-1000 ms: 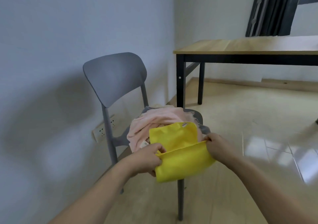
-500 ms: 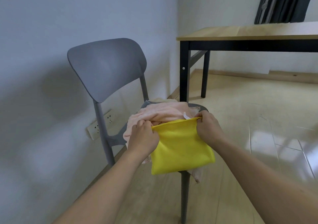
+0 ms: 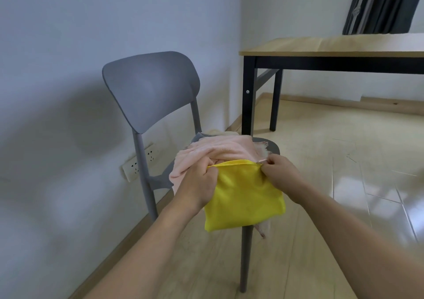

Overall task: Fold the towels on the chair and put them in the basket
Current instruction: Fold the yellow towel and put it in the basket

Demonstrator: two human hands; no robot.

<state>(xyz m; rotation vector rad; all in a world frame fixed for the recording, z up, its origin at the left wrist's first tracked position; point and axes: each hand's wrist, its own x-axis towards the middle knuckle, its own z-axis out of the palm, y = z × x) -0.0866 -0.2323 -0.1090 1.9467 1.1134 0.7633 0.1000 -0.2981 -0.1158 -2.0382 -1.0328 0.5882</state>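
A yellow towel [image 3: 244,197], folded over, hangs in front of the grey chair [image 3: 151,87]. My left hand [image 3: 199,184] grips its upper left corner and my right hand [image 3: 281,176] pinches its upper right corner, so the top edge is stretched straight between them. Behind it a crumpled pink towel [image 3: 220,152] lies heaped on the chair seat, with one frayed end dangling below the yellow towel. No basket is in view.
A wooden table with black legs [image 3: 249,101] stands right behind the chair. A wall with a power socket [image 3: 137,164] runs along the left. Glossy floor [image 3: 344,184] stretches to the right, and dark curtains [image 3: 383,5] hang at the back right.
The yellow towel's raised back flap has been brought down, so both layers now hang together. My hands moved up to hold its top corners, and the view shifted closer to the chair.
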